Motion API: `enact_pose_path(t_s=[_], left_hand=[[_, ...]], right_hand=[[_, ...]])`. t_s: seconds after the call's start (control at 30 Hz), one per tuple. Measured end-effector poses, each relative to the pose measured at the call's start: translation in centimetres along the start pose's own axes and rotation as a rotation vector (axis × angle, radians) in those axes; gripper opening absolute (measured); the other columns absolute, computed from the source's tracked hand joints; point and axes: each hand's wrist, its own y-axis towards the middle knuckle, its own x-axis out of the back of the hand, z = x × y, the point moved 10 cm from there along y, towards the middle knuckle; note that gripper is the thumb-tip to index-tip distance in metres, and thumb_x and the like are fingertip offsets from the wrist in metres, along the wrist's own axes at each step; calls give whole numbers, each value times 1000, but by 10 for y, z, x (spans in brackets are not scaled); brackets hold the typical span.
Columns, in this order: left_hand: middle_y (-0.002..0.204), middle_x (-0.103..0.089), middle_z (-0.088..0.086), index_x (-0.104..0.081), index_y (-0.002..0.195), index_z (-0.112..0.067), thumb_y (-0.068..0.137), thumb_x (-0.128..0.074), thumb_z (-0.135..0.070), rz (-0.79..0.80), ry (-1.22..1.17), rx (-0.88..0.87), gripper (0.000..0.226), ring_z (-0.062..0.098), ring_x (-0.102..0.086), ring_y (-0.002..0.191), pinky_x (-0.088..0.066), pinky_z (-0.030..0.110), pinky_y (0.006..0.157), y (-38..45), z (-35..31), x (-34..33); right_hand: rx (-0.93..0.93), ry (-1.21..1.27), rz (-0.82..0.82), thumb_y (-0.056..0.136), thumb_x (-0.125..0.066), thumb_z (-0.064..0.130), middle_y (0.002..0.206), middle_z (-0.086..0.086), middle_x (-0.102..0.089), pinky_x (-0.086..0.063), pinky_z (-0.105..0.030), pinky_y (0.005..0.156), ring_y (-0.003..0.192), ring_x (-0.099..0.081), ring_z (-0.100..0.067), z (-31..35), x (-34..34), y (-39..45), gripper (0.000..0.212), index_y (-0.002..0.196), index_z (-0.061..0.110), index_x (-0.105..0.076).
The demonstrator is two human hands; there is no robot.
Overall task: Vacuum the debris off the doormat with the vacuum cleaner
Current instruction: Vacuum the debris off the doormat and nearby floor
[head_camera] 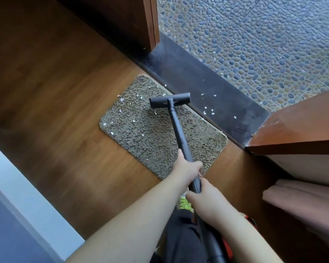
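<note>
Both hands clamped on the black wand (176, 128) of the vacuum cleaner, one behind the other: left hand (188, 168) further down the tube, fingers wrapped round it, right hand (203, 196) just behind and close to the body, also curled round the tube. Stacked like this, presumably, for leverage: front hand to steer and press, rear hand to push and pull

Floor head (169, 100) lying flat across the far edge of the doormat (150, 133), its right end reaching to or slightly over the dark threshold strip (207, 95); whether quite touching the pile, hard to tell. Set crosswise to the wand, so each stroke covers a broad band of mat

Doormat lying on the wooden floor (65, 92), its long side tight against the threshold, just inside the open doorway, with the pebbled paving (254, 44) beyond. Placed there to catch dirt from outside, by the look of it

White debris flecks (112, 133) scattered over the left half of the mat and along its left edge; right half, on the wand's side, looking mostly free of them. More white scraps (205, 112) lying on the threshold strip, off the mat. Judging from this, job roughly half done, with the left side of the mat left to sweep

Wand running diagonally from the lap up to the mat's far edge, arms stretched well forward: a reach suited to drawing the head back toward the body in long passes

Risk worth noting: shaggy pile likely to grip the flecks, so slow strokes probably needed
</note>
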Motion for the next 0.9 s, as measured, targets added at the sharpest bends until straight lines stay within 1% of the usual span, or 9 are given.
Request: enact_pose_path(t_s=[0.03, 0.1, 0.17, 0.27, 0.4, 0.5, 0.6, 0.77, 0.9], left_hand=[[125, -60, 19, -27, 146, -33, 55, -61, -27, -16, -2, 2, 98, 33, -70, 93, -59, 49, 83, 9, -7, 6], [124, -59, 22, -28, 146, -25, 55, -61, -21, -20, -16, 1, 97, 30, -70, 79, -62, 42, 70, 18, -25, 16], [123, -58, 21, -29, 146, -18, 56, -61, -19, -27, -1, 2, 96, 29, -68, 79, -60, 37, 64, 25, -43, 28], [120, -57, 19, -35, 141, -15, 49, -60, -21, -55, 48, 16, 96, 36, -68, 96, -60, 46, 78, 35, -56, 42], [118, -57, 17, -45, 129, -11, 61, -66, -19, -65, 153, 9, 71, 31, -63, 95, -57, 35, 74, 29, -66, 53], [121, -56, 16, -43, 136, -14, 50, -62, -26, -51, 174, 12, 88, 32, -63, 99, -58, 42, 84, 29, -63, 52], [123, -56, 17, -43, 135, -13, 47, -61, -26, -51, 160, 4, 91, 33, -64, 101, -59, 46, 85, 28, -58, 47], [124, -55, 17, -42, 135, -10, 70, -67, -18, -18, 174, 16, 70, 32, -63, 102, -57, 35, 76, 18, -47, 38], [129, -52, 16, -39, 137, -11, 73, -66, -21, -11, 229, 21, 71, 31, -61, 107, -56, 36, 86, 10, -32, 28]], right_hand=[[-1, 26, 9, 84, -55, 25, 93, -6, -63, -47, -26, 60, 71, -58, -21, 11, 3, 7, 41, 123, 14, -49], [1, 116, 48, 85, -53, 17, 78, -6, -58, -49, -26, 49, 51, -59, -21, 33, 5, 19, 25, 108, 11, -47], [-2, 160, 84, 87, -50, 11, 71, -8, -55, -50, -29, 43, 37, -56, -18, 52, 7, 28, 18, 104, 8, -47], [-46, 196, 132, 91, -50, 12, 74, -11, -54, -53, -35, 46, 45, -59, -25, 70, 6, 33, 20, 108, 4, -42], [-119, 227, 129, 94, -52, 15, 85, -13, -53, -55, -40, 50, 51, -61, -26, 71, 6, 36, 28, 116, 4, -38], [-90, 214, 118, 93, -50, 15, 81, -11, -54, -56, -41, 55, 52, -62, -27, 69, 3, 36, 19, 109, 7, -42], [-80, 198, 105, 93, -49, 14, 76, -11, -55, -57, -40, 54, 53, -63, -28, 64, 1, 34, 16, 106, 7, -46], [-103, 209, 88, 91, -52, 15, 75, -12, -56, -56, -41, 54, 50, -63, -28, 49, 2, 25, 9, 95, 8, -48], [-89, 187, 68, 91, -52, 17, 72, -10, -55, -54, -38, 53, 49, -62, -28, 34, 1, 13, 10, 85, 10, -48]])
